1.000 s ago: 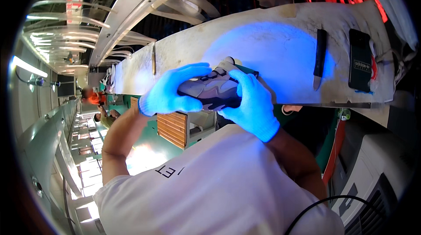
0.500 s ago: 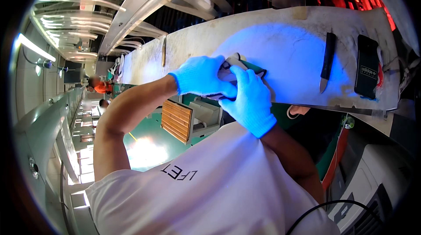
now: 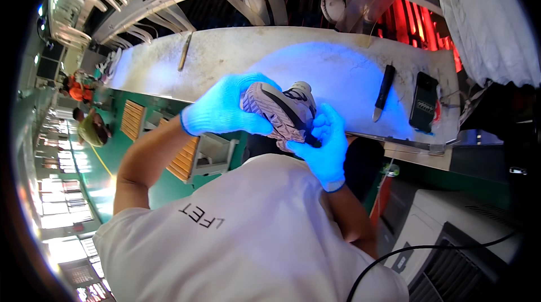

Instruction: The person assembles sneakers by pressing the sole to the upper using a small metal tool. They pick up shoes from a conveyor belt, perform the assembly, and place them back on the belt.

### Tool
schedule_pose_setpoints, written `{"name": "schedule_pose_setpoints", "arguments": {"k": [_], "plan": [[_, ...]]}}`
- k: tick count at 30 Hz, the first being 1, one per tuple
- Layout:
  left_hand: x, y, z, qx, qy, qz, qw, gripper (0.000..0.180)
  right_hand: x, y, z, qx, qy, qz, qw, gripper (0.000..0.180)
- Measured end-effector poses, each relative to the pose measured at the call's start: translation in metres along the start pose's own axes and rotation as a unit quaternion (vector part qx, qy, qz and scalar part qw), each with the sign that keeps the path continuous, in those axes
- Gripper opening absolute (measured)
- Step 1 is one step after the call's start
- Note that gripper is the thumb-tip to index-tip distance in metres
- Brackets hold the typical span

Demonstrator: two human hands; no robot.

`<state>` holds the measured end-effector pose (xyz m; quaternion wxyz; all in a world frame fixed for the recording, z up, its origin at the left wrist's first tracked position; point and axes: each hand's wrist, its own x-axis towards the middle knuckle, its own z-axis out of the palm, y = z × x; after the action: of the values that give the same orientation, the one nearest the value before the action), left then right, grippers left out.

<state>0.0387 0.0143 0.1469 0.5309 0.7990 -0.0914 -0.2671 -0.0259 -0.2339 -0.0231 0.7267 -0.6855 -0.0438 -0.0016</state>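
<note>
A sneaker (image 3: 282,113) in pale grey with dark patches is held between my two hands just off the near edge of the bench. Its patterned outsole is turned partly up toward me. My left hand (image 3: 228,105), in a glove lit bright blue, wraps round one end with the thumb along the sole. Similarly gloved, my right hand (image 3: 328,147) grips the other end from below, thumb on the edge of the sole and fingers curled at the far side. Part of the upper is hidden behind the sole.
A long white bench (image 3: 220,54) bears a black-handled knife (image 3: 385,92), a black phone (image 3: 424,102) and a slim tool (image 3: 184,52). Glowing red bars (image 3: 417,20) lie beyond. Slatted stools (image 3: 180,158) stand left, a white machine (image 3: 428,217) lower right. Two people (image 3: 91,127) are farther left.
The sneaker has been lifted and turned so that its sole shows. My right hand has shifted from on top of it to its lower end. The whole view has swung round.
</note>
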Motion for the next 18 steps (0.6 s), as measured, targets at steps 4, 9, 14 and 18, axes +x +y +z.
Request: {"name": "schedule_pose_setpoints", "arguments": {"k": [4,9,14,18], "plan": [[0.001,-0.019,0.022,-0.109,0.058,0.046,0.991,0.069,-0.009,0.008,0.007,0.044,0.014,-0.004,0.999,0.111],[0.006,-0.045,0.037,-0.086,0.120,0.122,0.981,0.079,-0.004,-0.011,0.006,0.178,0.021,0.113,0.977,0.100],[-0.025,-0.122,0.116,-0.367,0.161,-0.020,0.916,0.069,0.001,-0.004,-0.004,0.262,0.061,0.167,0.949,0.083],[-0.007,-0.127,0.160,-0.432,0.144,-0.026,0.890,0.068,-0.004,-0.012,-0.002,0.270,0.050,0.169,0.947,0.077]]}}
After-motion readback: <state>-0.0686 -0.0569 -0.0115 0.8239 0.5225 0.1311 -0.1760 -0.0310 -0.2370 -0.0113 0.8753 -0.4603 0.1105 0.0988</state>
